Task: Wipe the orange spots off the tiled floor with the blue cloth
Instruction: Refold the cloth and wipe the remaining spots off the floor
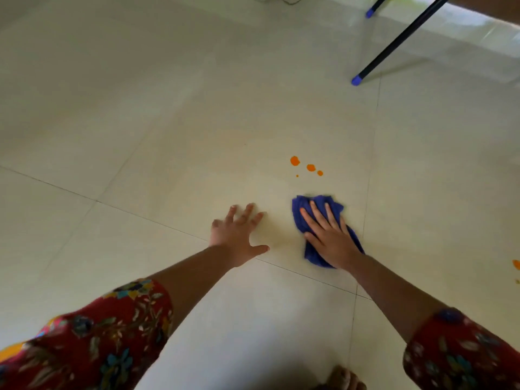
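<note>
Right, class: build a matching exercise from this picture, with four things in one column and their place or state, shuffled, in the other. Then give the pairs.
1. left hand
2. blue cloth
3. orange spots
4. black pole

A. pressed under the right hand
B. just beyond the cloth, unwiped
C. flat on the floor, fingers spread
D. slanting at upper right, blue-tipped

Pairs: 1-C, 2-A, 3-B, 4-D

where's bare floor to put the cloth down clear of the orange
Bare tile lies left of the left hand and between both hands. Crowded: orange spots just beyond the blue cloth under the right hand, another at the right edge.
</note>
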A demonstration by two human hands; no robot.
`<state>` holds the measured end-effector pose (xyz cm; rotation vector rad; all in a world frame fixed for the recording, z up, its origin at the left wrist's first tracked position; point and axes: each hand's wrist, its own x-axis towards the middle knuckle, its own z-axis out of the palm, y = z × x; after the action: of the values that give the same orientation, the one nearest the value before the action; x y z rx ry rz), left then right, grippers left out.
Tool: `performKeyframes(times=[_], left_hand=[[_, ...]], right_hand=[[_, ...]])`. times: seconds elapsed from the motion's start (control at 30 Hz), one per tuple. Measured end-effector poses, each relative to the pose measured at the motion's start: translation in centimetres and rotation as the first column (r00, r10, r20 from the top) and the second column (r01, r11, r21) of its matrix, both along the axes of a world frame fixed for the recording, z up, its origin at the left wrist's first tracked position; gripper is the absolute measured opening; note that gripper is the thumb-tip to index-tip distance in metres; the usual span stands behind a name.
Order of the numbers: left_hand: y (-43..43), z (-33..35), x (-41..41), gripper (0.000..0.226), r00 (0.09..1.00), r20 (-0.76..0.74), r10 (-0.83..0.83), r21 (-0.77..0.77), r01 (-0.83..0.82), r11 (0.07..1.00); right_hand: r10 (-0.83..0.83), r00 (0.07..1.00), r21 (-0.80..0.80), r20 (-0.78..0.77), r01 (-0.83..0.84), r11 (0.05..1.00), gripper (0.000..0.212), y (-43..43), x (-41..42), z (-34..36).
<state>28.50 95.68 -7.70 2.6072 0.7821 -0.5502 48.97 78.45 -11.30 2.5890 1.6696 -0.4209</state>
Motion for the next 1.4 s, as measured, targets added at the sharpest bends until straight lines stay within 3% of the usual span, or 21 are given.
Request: performKeyframes(times=[0.2,0.27,0.33,0.43,0.5,0.57,0.63,0.77,0.87,0.97,1.13,1.2,1.27,1.4], left_hand=[[-2.1,-1.7,0.1,0.075,0.992,0.038,0.118,0.062,-0.120,0.991],[-2.3,-1.7,0.1,0.075,0.989,0.050,0.136,0.065,-0.139,0.988],[-2.3,-1.5,0.2,0.074,0.982,0.099,0.159,0.084,-0.168,0.982],[-2.1,-1.1,1.2,0.076,0.958,0.169,0.232,0.099,-0.251,0.963],[-1.5,-1.2,1.9,0.082,0.947,0.161,0.277,0.081,-0.292,0.953],[-1.2,-1.6,2.0,0.084,0.947,0.127,0.295,0.050,-0.303,0.952],[-1.1,-2.1,1.8,0.085,0.954,0.106,0.281,0.060,-0.288,0.956],[-1.3,-3.0,1.7,0.086,0.954,0.121,0.273,0.116,-0.287,0.951],[-1.5,-3.3,1.6,0.086,0.952,0.144,0.271,0.152,-0.292,0.944],[-1.8,-3.6,1.5,0.084,0.940,0.196,0.281,0.172,-0.315,0.933],[-1.9,-4.2,1.2,0.082,0.927,0.241,0.289,0.152,-0.330,0.932],[-1.9,-4.4,1.2,0.082,0.924,0.251,0.288,0.153,-0.332,0.931],[-2.0,-4.4,1.2,0.082,0.923,0.255,0.289,0.150,-0.333,0.931],[-2.1,-4.4,1.1,0.082,0.923,0.246,0.297,0.136,-0.337,0.932]], right_hand=[[0.375,0.927,0.076,-0.003,-0.374,0.924,0.055,-4.0,-1.5,-0.7],[0.255,0.966,0.093,0.038,-0.258,0.962,0.054,-3.6,1.6,-0.9],[0.011,0.999,0.118,0.051,-0.017,0.993,0.057,-0.4,4.2,-0.6],[-0.211,0.978,0.103,-0.003,0.210,0.972,0.058,5.4,4.6,-0.6],[-0.110,0.994,0.121,-0.021,0.112,0.986,0.058,6.5,2.8,-0.8],[0.116,0.993,0.148,0.017,-0.118,0.982,0.058,3.9,1.0,-1.0],[0.171,0.984,0.179,0.045,-0.176,0.968,0.055,0.8,1.6,-1.3],[-0.276,0.960,0.148,0.050,0.266,0.953,0.060,2.0,7.6,-1.4],[-0.417,0.907,0.154,0.066,0.404,0.902,0.060,7.1,10.0,-1.4],[-0.347,0.938,0.169,0.026,0.338,0.926,0.054,11.6,8.5,-1.3],[0.074,0.997,0.286,0.028,-0.079,0.955,0.050,7.4,2.7,-2.0],[0.024,1.000,0.304,0.011,-0.026,0.952,0.049,4.6,3.7,-2.2],[-0.179,0.984,0.280,-0.016,0.177,0.944,0.053,4.7,6.4,-1.9],[-0.383,0.924,0.189,0.006,0.376,0.907,0.054,11.9,9.9,-1.3]])
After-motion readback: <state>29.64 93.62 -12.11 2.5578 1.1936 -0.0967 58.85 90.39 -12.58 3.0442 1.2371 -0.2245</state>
